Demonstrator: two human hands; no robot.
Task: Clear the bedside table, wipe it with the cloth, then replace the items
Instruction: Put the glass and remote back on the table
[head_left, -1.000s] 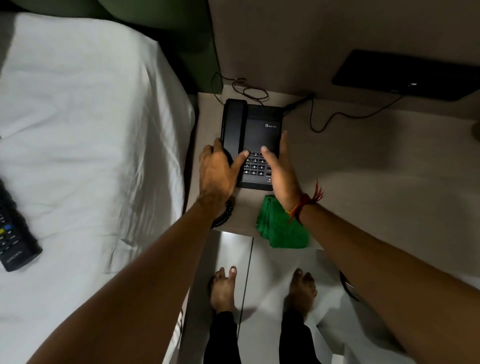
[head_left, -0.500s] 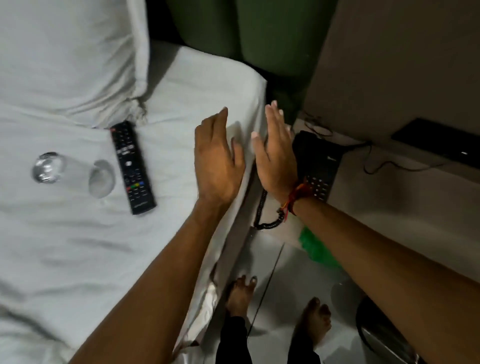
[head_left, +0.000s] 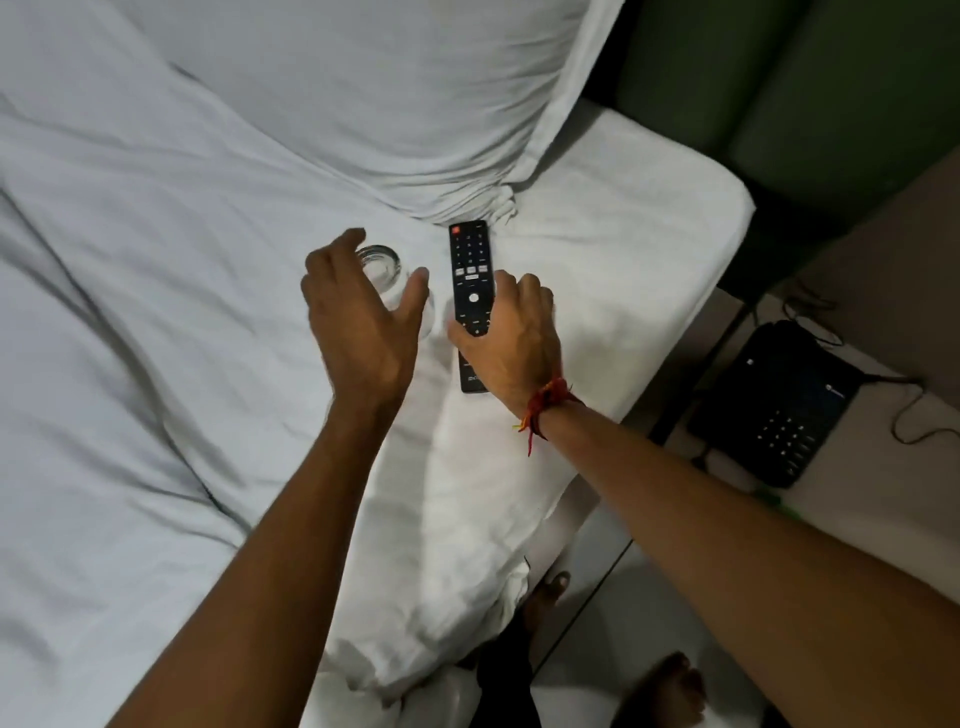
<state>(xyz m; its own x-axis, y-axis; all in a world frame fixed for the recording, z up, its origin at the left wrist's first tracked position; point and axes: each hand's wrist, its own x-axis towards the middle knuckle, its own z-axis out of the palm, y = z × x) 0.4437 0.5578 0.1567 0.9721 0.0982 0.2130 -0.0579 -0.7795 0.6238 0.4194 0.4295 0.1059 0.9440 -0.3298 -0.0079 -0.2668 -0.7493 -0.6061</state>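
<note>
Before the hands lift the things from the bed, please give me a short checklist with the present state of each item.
1. Left hand open around the drinking glass, not closed yet: ok.
2. Glass lies on its side on the bed sheet; empty or not: cannot tell.
3. Right hand over the TV remote, thumb at its edge; firm grip: cannot tell.
4. Telephone already back on the bedside table: ok.
5. Free space on the table for both items: cannot tell, mostly out of view.
</note>
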